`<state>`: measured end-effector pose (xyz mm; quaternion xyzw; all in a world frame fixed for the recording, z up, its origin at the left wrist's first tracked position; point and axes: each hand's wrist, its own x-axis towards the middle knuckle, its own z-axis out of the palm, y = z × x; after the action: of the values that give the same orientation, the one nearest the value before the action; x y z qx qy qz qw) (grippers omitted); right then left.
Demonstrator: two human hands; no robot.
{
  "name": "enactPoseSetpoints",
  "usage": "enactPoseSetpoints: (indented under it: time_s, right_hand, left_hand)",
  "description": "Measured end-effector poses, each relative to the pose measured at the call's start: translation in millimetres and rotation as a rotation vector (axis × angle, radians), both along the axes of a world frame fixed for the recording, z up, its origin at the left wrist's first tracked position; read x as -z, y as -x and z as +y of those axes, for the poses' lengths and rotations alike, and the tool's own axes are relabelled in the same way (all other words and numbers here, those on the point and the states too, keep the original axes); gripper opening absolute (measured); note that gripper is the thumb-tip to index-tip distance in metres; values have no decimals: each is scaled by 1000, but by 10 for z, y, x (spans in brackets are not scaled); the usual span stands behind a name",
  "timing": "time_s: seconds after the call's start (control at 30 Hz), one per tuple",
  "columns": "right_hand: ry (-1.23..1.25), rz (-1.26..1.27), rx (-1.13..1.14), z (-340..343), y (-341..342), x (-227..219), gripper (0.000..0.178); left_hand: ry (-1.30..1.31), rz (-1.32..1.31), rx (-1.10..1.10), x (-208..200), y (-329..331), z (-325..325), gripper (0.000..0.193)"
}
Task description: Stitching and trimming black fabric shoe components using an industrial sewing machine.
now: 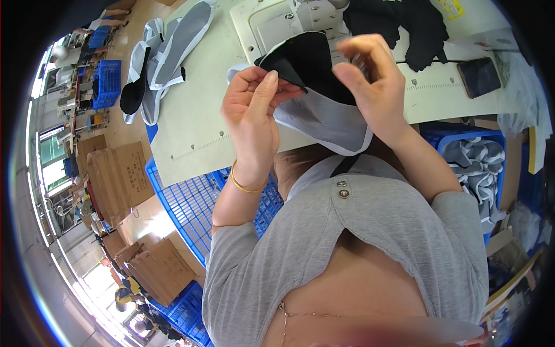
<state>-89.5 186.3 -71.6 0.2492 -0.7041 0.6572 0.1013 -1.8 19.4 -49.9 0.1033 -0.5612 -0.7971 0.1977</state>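
My left hand point(254, 107) pinches the black edge of a sewn fabric piece point(324, 118) between thumb and fingers. The piece is grey with a white border and a black panel. It hangs at the table's near edge, in front of a cream sewing machine point(272, 29). Beside the black panel, on its right, my right hand point(376, 81) has its fingers curled. A small dark, metallic-looking thing shows inside that hand; its kind is blurred and partly hidden.
More grey pieces with white borders point(176, 52) lie at the table's left. Black fabric point(419, 29) and a phone point(478, 77) rest on the right. A blue crate point(185, 202) stands below left; a blue bin point(500, 139) at the right holds several grey pieces. Cardboard boxes point(118, 182) stand farther left.
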Motion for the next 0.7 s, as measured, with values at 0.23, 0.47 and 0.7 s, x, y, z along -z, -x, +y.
enactPoseSetpoints:
  time_s: [0.23,0.47,0.7]
  right_hand:
    - [-53,-373,-591,-133,246,-167,22]
    - [-137,198,-142,-37,210,-98,21]
    - [-384,469,-110,86,-32,-84,31]
  left_hand:
    - [787,5,-130,-69,83,-23,30]
    - [474,-278,32,-132,55,-112,17]
    - [248,-188,-185,-9,79,-108,16]
